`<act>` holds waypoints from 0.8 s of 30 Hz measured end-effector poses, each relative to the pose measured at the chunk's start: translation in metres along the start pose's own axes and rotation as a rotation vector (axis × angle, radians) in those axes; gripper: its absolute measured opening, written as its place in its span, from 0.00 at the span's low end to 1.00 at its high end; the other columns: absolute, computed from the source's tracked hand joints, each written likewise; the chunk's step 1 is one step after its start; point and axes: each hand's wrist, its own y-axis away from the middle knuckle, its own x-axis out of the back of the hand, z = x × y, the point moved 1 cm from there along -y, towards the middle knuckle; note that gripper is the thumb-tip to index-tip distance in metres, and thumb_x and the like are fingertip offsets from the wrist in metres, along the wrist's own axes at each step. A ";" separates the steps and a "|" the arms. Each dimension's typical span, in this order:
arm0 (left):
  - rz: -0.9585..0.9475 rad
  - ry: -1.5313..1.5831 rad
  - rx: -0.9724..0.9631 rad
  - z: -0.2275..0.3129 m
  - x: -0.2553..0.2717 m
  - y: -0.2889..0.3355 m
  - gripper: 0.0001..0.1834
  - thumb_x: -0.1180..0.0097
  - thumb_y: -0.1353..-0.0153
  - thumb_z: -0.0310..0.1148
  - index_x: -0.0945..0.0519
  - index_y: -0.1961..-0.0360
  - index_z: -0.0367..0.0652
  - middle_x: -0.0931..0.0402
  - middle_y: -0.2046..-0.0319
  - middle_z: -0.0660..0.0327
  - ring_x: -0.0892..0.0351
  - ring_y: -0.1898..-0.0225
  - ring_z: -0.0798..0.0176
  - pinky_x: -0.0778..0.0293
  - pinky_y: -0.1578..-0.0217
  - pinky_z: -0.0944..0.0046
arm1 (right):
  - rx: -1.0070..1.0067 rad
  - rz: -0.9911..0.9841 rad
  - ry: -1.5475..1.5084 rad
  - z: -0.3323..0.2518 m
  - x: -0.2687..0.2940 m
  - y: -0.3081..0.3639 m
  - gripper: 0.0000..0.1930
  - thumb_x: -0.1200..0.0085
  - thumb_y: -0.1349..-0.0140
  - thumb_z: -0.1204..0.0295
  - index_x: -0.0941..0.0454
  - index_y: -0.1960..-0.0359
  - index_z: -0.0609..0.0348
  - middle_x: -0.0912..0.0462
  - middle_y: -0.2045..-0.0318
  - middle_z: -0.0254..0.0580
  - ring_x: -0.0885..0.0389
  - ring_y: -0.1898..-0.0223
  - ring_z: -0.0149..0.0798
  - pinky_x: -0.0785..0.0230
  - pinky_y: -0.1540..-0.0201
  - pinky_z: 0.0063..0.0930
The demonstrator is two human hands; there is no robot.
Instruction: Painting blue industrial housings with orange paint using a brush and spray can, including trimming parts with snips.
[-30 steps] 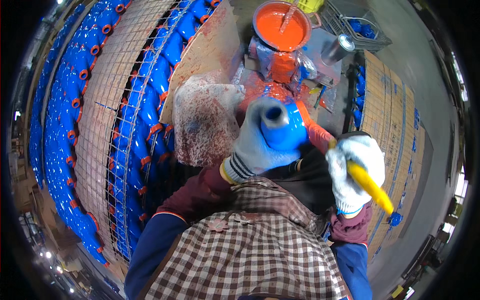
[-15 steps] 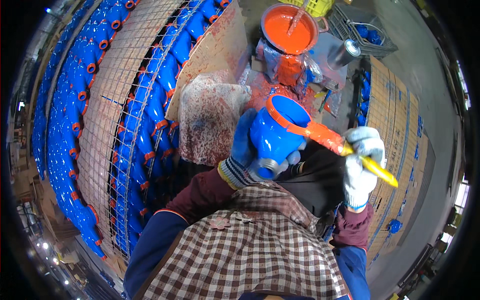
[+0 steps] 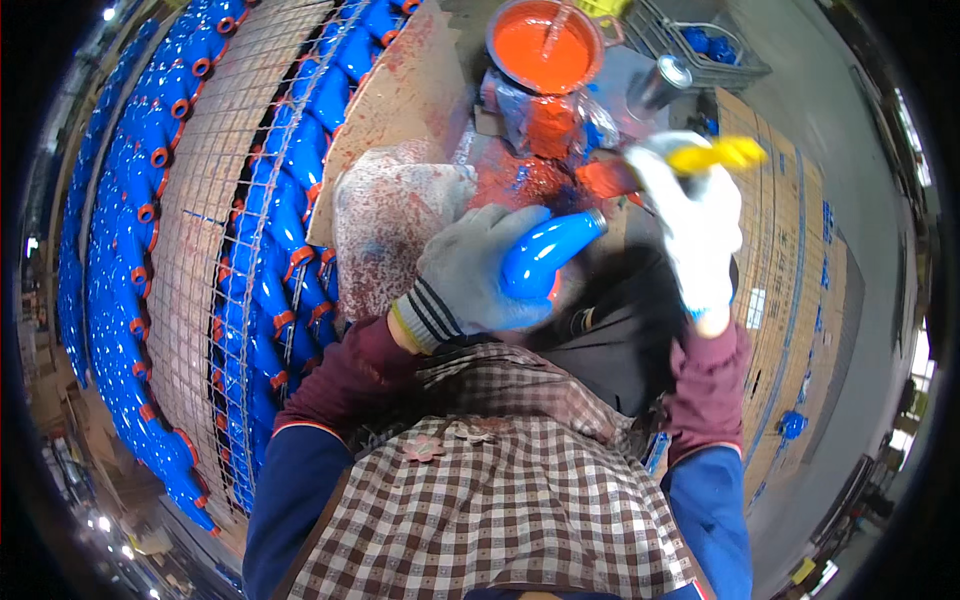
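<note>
A basin (image 3: 490,45) is holding orange paint (image 3: 530,60), a stick (image 3: 556,32) leaning toward its far edge; a grey crate (image 3: 722,75) is containing blue pieces (image 3: 718,47). The left hand (image 3: 470,265) is clasping a blue fitting (image 3: 548,250) by its body, the narrow end projecting out of the grip toward the right hand (image 3: 698,220), which is gripping a yellow-handled brush (image 3: 718,154) apart from the fitting.

Blurred yellow brush handle (image 3: 722,154), blue fitting (image 3: 545,252) with wide end mostly hidden, stick (image 3: 556,28) cut off by top edge.
</note>
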 end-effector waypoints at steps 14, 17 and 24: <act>0.040 -0.261 -0.002 0.009 -0.001 -0.001 0.41 0.27 0.58 0.54 0.24 0.42 0.49 0.22 0.59 0.54 0.20 0.55 0.48 0.22 0.55 0.51 | 0.229 -0.038 -0.033 -0.002 0.004 0.017 0.18 0.33 0.43 0.75 0.16 0.50 0.45 0.19 0.68 0.37 0.20 0.72 0.39 0.26 0.70 0.28; -0.033 0.076 0.161 -0.002 0.001 -0.002 0.43 0.28 0.55 0.49 0.26 0.37 0.45 0.20 0.53 0.54 0.19 0.52 0.51 0.22 0.51 0.55 | 0.016 -0.034 -0.375 0.001 0.012 0.031 0.12 0.33 0.45 0.81 0.18 0.59 0.57 0.19 0.66 0.40 0.19 0.67 0.38 0.26 0.64 0.25; -0.095 1.583 0.351 -0.014 -0.028 0.019 0.41 0.46 0.37 0.58 0.31 0.35 0.34 0.22 0.43 0.52 0.20 0.46 0.57 0.25 0.42 0.56 | -0.438 0.297 -1.013 0.019 -0.030 0.074 0.09 0.47 0.30 0.66 0.27 0.55 0.55 0.23 0.56 0.40 0.23 0.57 0.35 0.30 0.52 0.34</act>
